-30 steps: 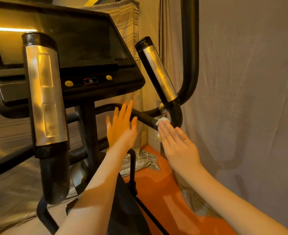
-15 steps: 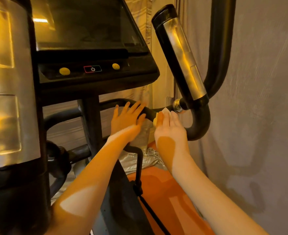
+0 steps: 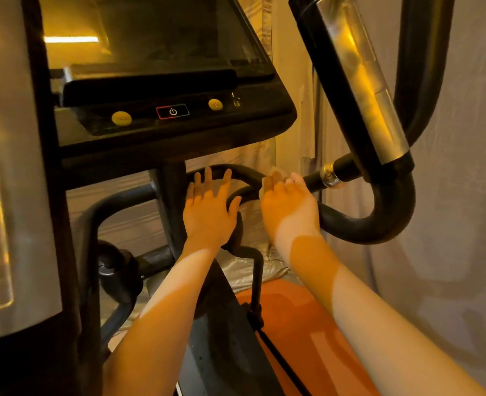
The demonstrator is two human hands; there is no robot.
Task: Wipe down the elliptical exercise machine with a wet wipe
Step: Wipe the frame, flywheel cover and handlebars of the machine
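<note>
White, crumpled wet wipe showed only as a small patch above the fingers of the right hand, which pressed it against the black tubular crossbar of the elliptical machine; the fingers curved over the bar with the wipe beneath them, and most of the cloth was hidden by the hand. Just to its left, the left hand was spread flat, fingers straight and apart, gripping nothing, held in front of a second curved black tube below the console; whether it touched the tube could not be told.

Close to the right of the wiping hand, a silver metal collar ringed the crossbar where it met the thick black U-shaped bend of the right handlebar, whose chrome grip sensor plate rose steeply up and left. Directly above both hands hung the black console with 2 round yellow buttons and a red-and-blue framed power button. A black upright post stood immediately left of the left hand. Far left, a large silver-and-black left handlebar grip filled the frame edge.

Grey draped fabric closed off the right side and the back. Below the forearms lay an orange floor mat with a thin black cable running across it.
</note>
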